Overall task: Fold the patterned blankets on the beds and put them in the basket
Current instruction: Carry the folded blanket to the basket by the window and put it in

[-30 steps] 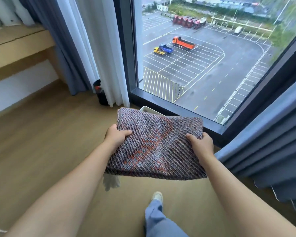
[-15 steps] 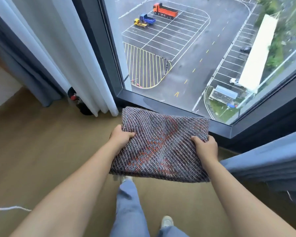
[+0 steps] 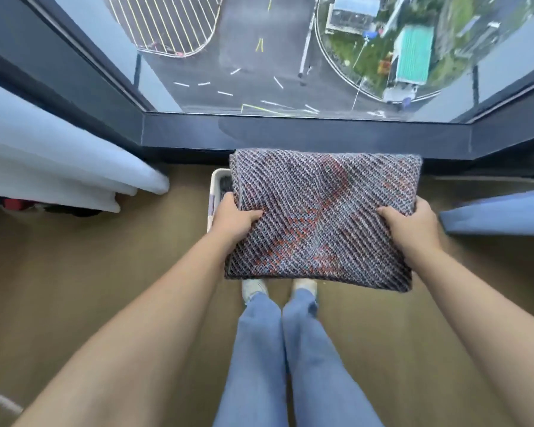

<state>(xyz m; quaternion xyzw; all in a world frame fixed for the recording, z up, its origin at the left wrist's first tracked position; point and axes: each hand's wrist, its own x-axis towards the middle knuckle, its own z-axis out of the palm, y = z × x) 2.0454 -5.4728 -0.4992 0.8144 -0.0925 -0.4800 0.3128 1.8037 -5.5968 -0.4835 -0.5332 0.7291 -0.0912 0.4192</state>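
I see left hand [image 3: 233,218] and right hand [image 3: 410,224] clamping the folded coarse-knit blanket [image 3: 321,217], thumbs on top (fingers hidden beneath); white basket [image 3: 218,177] at 10 o'clock, mostly covered.

Floor [image 3: 90,272] is tan wood-look, pretty plain. Big corner window [image 3: 290,57] with a dark frame [image 3: 290,134] runs down almost to floor level, and it looks out from high up over a grey road [image 3: 244,72] with white and yellow markings, a hatched zone [image 3: 173,23], some greenery and a teal roof [image 3: 413,53]. White curtain [image 3: 59,167] bunched on the left (something dark and red tucked under it, can't tell what), blue curtain [image 3: 500,214] on the right. Soft daylight.
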